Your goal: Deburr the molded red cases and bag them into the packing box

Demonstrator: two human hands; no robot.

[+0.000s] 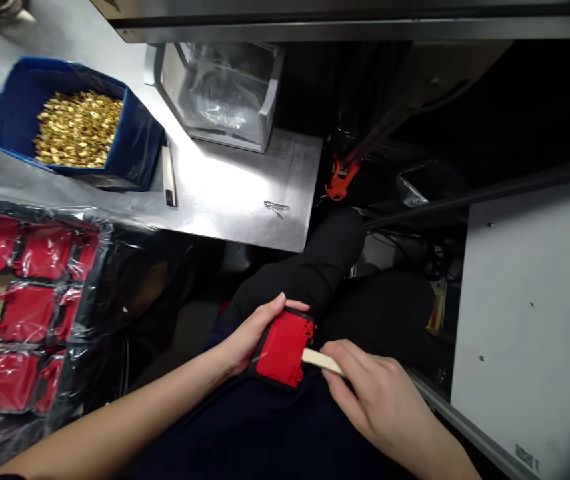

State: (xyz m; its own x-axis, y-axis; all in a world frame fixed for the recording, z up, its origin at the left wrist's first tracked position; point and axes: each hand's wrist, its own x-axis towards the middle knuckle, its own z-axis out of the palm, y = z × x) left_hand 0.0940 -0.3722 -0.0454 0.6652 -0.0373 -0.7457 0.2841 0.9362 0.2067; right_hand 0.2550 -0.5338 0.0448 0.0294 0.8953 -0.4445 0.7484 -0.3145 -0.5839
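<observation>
A flat red plastic part with a black rim (281, 348) lies over my lap, its hinge-like clips facing right. My left hand (255, 331) grips its left and upper edges, the thumb along the top corner. Pinched between the thumb and fingers of my right hand (372, 383) is a flat cream-coloured stick (321, 360). The stick's tip meets the part's right edge between the two clips; whether it presses in or only touches, I cannot tell. My right palm and the stick's far end are hidden behind the fingers.
On the metal table (225, 217) stand a blue bin (139, 133) of small brass-coloured pieces and a grey clear-fronted bin (265, 120). A cream-handled tool (169, 177) and small metal pieces (276, 207) lie nearby. Bagged red parts (27, 313) sit at left; a white panel (529, 307) stands at right.
</observation>
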